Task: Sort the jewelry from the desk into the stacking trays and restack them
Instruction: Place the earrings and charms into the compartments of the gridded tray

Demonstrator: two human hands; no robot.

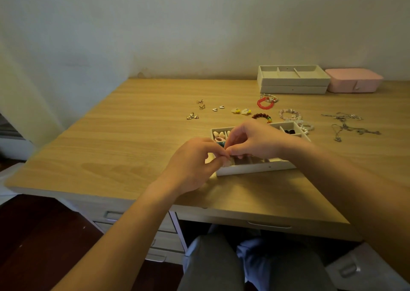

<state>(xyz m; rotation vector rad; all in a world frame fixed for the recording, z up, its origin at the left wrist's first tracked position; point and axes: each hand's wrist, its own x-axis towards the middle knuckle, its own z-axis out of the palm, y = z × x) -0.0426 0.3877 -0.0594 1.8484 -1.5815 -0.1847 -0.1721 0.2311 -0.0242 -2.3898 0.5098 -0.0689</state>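
Observation:
A white divided tray (255,168) lies on the desk in front of me, with small earrings and rings in its left compartments and dark beads at its right. My left hand (195,160) and my right hand (250,140) meet over the tray's front left corner, fingertips pinching a small pale piece of jewelry (227,162) between them. Two more trays (292,84) sit stacked at the back right. Loose gold earrings (195,111), a red bracelet (265,103), a dark beaded bracelet (261,116), pale bracelets (290,114) and silver necklaces (346,124) lie on the desk.
A pink box (352,80) stands beside the stacked trays near the wall. The wooden desk (124,140) has a front edge just below my wrists, with drawers under it at the left. My knees are under the desk.

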